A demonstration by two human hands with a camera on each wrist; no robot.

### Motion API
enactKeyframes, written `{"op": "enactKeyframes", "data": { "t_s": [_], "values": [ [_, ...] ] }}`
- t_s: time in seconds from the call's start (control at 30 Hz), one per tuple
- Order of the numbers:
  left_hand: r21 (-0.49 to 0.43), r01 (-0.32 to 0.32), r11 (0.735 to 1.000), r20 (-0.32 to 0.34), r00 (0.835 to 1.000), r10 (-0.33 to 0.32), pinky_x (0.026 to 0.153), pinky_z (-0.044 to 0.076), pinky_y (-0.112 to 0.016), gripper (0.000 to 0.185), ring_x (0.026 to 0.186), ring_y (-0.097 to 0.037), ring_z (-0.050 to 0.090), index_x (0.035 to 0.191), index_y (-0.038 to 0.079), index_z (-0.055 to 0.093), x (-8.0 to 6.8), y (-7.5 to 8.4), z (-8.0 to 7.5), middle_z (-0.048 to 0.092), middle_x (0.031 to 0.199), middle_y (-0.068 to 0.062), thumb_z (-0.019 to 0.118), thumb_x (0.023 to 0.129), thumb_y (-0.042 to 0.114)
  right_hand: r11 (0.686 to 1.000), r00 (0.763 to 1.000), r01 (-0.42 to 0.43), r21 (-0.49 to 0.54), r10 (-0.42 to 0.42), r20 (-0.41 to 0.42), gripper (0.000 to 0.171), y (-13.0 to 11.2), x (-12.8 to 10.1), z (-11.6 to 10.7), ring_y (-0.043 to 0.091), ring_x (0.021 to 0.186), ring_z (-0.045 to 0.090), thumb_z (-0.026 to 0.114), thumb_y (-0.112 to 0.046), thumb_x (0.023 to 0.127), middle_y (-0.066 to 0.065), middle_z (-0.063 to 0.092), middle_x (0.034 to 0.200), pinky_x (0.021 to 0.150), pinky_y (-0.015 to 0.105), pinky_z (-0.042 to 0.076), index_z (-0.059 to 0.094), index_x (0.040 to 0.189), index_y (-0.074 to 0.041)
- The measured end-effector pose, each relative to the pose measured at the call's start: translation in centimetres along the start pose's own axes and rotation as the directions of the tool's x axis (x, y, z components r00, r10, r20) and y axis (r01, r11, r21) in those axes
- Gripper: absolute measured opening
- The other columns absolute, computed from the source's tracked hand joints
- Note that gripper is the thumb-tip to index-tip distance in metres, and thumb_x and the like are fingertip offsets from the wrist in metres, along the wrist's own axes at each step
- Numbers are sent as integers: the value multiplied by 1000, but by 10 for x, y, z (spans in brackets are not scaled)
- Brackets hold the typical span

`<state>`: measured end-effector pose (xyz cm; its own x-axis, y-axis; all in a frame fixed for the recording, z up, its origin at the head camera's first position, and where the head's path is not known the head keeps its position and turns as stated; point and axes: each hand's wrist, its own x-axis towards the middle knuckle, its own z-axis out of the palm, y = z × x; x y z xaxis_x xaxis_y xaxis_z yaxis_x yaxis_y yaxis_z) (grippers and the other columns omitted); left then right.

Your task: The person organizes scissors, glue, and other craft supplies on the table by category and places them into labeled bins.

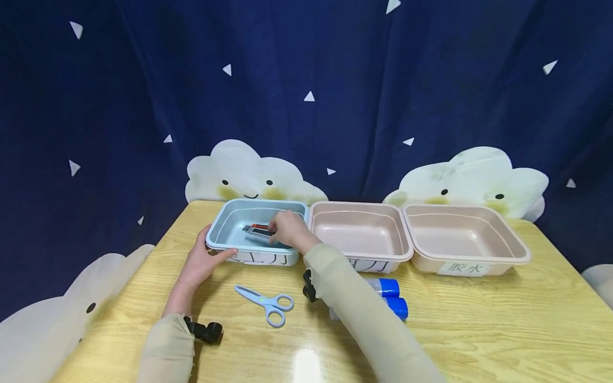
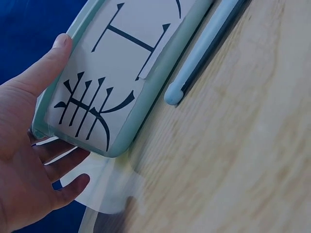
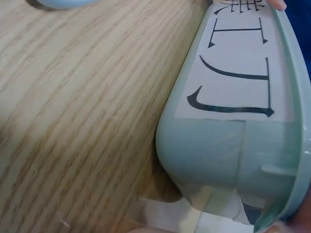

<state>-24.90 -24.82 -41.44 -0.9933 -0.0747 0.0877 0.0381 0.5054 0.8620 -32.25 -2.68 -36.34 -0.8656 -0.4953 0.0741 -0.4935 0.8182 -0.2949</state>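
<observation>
A light blue bin [image 1: 258, 257] with a white paper label [image 2: 92, 104] on its front stands at the left of the row. My left hand [image 1: 203, 257] grips its left front corner, thumb on the rim and fingers round the end wall. Reaching over the right side, my right hand [image 1: 289, 230] is down inside the bin. Its curled fingers pinch a grey utility knife [image 1: 258, 232] near one end, low over the bin floor. A red strip shows just behind that knife. In the right wrist view the bin's wall [image 3: 209, 150] fills the right side and most of the hand is hidden.
Two pink bins, a middle one [image 1: 359, 210] and a right one [image 1: 466, 213], continue the row, both labelled. Light blue scissors [image 1: 268, 303] lie on the wooden table [image 1: 479, 330] before the blue bin. Two blue-capped glue tubes [image 1: 390, 288] lie partly under my right forearm.
</observation>
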Motion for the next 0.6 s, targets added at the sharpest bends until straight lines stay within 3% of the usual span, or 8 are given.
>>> {"op": "enactKeyframes", "data": {
  "t_s": [0.27,0.6],
  "values": [
    [18,7,1000,-7,1000,-7,105,26,-50,100,128,-35,32,146,14,11,-1,4,-3,33,141,-19,74,73,39,997,1000,20,-75,-19,15,27,-3,10,4,13,86,60,80,-29,67,-6,68,86,80,27,46,73,90,-16],
    [12,15,1000,4,1000,-15,105,26,-49,99,129,-33,32,146,15,10,0,3,-2,32,142,-17,74,74,38,999,996,-37,-36,40,83,27,-8,18,12,12,82,58,80,-29,67,-6,67,86,78,27,47,73,89,-16]
  ]
}}
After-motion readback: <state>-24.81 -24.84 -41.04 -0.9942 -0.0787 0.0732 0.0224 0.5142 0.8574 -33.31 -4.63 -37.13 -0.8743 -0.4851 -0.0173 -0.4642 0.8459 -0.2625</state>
